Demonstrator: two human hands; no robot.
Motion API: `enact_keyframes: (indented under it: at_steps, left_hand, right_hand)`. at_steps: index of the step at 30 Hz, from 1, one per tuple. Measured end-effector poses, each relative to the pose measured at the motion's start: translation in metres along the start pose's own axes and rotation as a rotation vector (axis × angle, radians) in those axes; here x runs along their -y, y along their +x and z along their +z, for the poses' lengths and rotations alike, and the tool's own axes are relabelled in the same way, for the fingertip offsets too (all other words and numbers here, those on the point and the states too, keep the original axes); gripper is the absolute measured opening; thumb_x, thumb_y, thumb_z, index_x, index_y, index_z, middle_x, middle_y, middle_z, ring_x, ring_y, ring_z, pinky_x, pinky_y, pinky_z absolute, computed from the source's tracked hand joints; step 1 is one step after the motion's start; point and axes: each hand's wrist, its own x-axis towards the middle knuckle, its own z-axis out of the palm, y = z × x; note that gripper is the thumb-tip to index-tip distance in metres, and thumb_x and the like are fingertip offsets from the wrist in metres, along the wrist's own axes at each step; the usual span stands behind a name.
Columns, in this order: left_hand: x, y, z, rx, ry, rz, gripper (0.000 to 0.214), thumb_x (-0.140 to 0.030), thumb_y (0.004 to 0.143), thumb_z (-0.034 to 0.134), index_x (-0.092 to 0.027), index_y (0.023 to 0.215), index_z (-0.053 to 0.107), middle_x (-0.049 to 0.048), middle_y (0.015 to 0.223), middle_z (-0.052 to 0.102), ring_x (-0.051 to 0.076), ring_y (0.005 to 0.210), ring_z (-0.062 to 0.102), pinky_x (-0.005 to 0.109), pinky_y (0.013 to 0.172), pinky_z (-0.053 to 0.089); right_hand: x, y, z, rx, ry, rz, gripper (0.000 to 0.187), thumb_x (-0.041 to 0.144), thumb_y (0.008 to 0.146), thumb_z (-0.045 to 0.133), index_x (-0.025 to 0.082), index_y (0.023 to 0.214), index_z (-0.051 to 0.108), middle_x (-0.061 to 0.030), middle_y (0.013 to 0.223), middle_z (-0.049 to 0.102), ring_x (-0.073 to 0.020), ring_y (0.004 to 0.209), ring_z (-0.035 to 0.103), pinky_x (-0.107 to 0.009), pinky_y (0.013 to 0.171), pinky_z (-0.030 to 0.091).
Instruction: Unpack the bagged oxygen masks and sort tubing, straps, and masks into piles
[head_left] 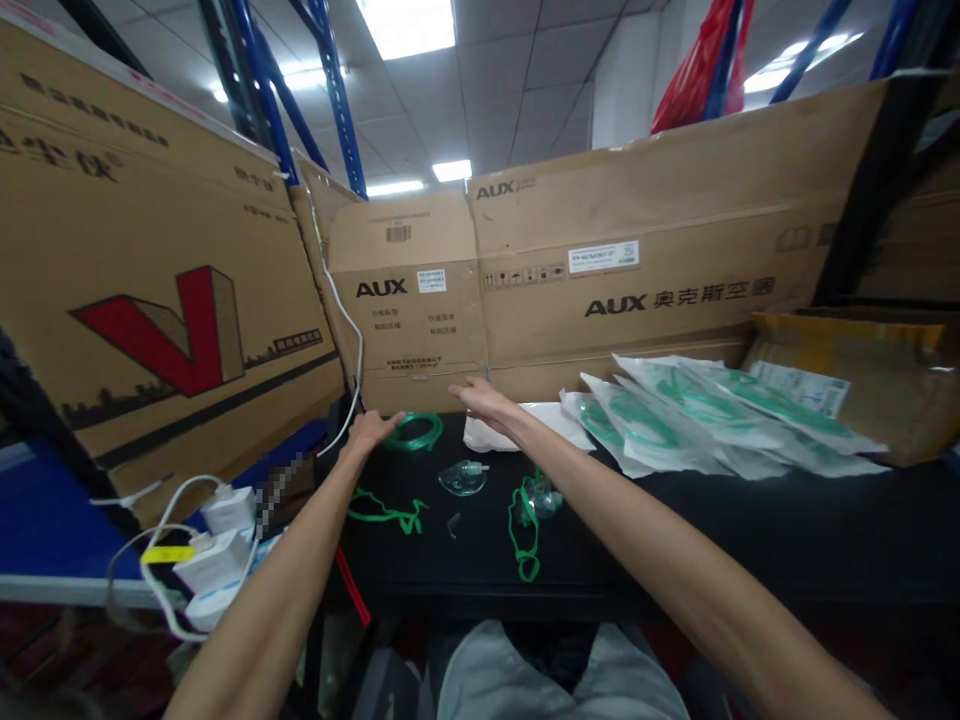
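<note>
My left hand [370, 430] reaches to the far edge of a black table [750, 540] and touches a coil of green tubing [415, 431]; its fingers look partly closed on the coil's edge. My right hand [486, 400] is stretched out flat with fingers apart, just above a white flat packet [517, 432], holding nothing. Between my arms lie a clear face mask [463, 477], a green strap [386, 512], and a second mask with a green strap [529, 515].
Sealed bags of green tubing [675, 420] are piled at the right. Large cardboard boxes [630, 270] wall the back and the left [150, 290]. White chargers with cables [217, 560] sit on a blue shelf at the left. An open carton [862, 370] stands far right.
</note>
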Motion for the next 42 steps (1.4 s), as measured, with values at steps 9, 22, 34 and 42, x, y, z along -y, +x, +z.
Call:
enact_keyframes:
  at_steps: [9, 22, 34, 42]
  left_hand:
    - [-0.010, -0.014, 0.036, 0.290, 0.228, 0.284, 0.031, -0.036, 0.098, 0.063, -0.017, 0.122, 0.064, 0.0096, 0.124, 0.065, 0.024, 0.108, 0.066, 0.045, 0.092, 0.056]
    - [-0.087, -0.130, 0.001, 0.294, 0.053, 0.672, 0.042, -0.051, 0.100, 0.045, -0.024, 0.112, 0.075, 0.0064, 0.115, 0.077, 0.027, 0.110, 0.068, 0.032, 0.094, 0.047]
    - [-0.099, -0.174, 0.032, 0.571, -0.322, 0.648, 0.036, -0.035, 0.094, 0.052, -0.020, 0.121, 0.070, 0.0039, 0.098, 0.079, 0.019, 0.090, 0.072, 0.026, 0.079, 0.052]
    - [-0.098, -0.186, 0.033, 0.335, -0.398, 0.556, 0.025, -0.026, 0.089, 0.056, -0.024, 0.105, 0.076, 0.0039, 0.095, 0.075, 0.022, 0.090, 0.069, 0.031, 0.081, 0.051]
  right_hand:
    - [0.031, -0.121, -0.115, -0.005, -0.461, -0.309, 0.032, 0.045, 0.094, 0.063, 0.020, 0.106, 0.080, -0.0098, 0.115, 0.077, -0.0297, 0.112, 0.068, -0.047, 0.101, 0.050]
    - [-0.088, -0.170, -0.108, 0.106, -0.865, -0.428, 0.047, 0.028, 0.089, 0.072, 0.029, 0.135, 0.066, -0.0080, 0.149, 0.057, -0.0286, 0.139, 0.051, -0.046, 0.118, 0.039]
    - [-0.069, -0.163, -0.117, 0.096, -0.835, -0.460, 0.039, 0.027, 0.096, 0.064, 0.026, 0.135, 0.064, -0.0083, 0.140, 0.064, -0.0270, 0.135, 0.055, -0.043, 0.117, 0.039]
    - [-0.024, -0.191, -0.143, 0.115, -0.449, -0.216, 0.048, 0.048, 0.092, 0.066, 0.025, 0.134, 0.065, -0.0075, 0.136, 0.067, -0.0290, 0.121, 0.063, -0.043, 0.105, 0.048]
